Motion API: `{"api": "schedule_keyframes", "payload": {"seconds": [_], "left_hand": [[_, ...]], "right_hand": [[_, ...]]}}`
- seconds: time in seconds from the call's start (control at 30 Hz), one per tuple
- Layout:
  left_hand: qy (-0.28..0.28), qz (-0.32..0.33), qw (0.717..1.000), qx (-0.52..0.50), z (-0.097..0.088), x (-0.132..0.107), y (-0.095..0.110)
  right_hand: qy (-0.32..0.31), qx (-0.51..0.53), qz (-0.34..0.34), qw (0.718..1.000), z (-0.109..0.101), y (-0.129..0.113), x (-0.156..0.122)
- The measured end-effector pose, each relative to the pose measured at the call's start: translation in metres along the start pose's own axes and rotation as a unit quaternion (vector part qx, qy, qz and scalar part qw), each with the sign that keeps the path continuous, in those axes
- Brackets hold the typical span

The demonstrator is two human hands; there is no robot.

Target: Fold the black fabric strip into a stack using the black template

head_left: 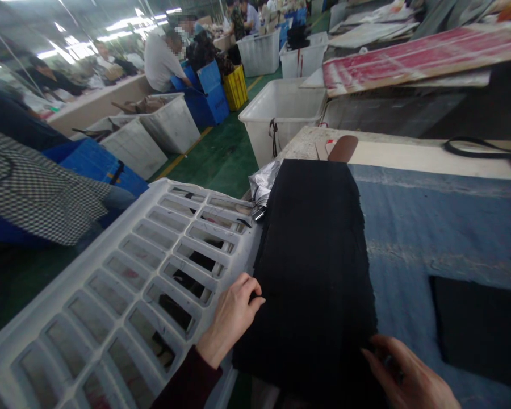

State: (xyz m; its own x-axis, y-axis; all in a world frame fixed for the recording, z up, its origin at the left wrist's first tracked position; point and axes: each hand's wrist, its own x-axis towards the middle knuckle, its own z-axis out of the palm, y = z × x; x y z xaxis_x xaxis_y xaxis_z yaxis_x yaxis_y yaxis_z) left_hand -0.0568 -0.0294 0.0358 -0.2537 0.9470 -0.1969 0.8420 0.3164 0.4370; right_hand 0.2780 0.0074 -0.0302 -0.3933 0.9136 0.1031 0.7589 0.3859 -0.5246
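Left hand (233, 311), lower centre: half-curled, hold unclear. Right hand (409, 369), lower right: pinching black cloth (315, 261), I judge, to steady it.

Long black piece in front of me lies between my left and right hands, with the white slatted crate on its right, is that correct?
Not quite: the head view shows the white slatted crate left of the long black piece, not right.

The lower edge crops the right hand (411, 372); to its right, a black piece (483, 332) runs out of frame. Left of the left hand (237, 304), a slatted white rack (120, 322) partly hides dark items (201, 260).
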Motion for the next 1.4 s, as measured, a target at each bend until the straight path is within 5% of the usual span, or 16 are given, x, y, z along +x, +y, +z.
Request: {"api": "schedule_keyframes", "payload": {"seconds": [0.2, 0.37, 0.77, 0.97, 1.4], "left_hand": [[0.02, 0.057, 0.998, 0.006, 0.003, -0.008, 0.001], [0.021, 0.059, 0.998, -0.012, 0.005, -0.017, -0.004], [-0.006, -0.042, 0.999, -0.027, 0.008, -0.011, -0.002], [-0.04, -0.059, 0.996, -0.062, 0.001, -0.008, 0.004], [-0.048, -0.056, 0.997, 0.039, 0.004, -0.003, 0.009]], "right_hand": [[0.047, -0.027, -0.088, 0.995, -0.008, -0.012, 0.01], [0.019, -0.038, -0.137, 0.99, -0.003, -0.02, 0.021], [-0.021, -0.055, -0.115, 0.992, 0.013, -0.021, 0.022], [-0.038, -0.067, -0.109, 0.991, 0.013, -0.02, 0.022], [-0.034, -0.078, -0.116, 0.99, 0.014, -0.018, 0.025]]}}
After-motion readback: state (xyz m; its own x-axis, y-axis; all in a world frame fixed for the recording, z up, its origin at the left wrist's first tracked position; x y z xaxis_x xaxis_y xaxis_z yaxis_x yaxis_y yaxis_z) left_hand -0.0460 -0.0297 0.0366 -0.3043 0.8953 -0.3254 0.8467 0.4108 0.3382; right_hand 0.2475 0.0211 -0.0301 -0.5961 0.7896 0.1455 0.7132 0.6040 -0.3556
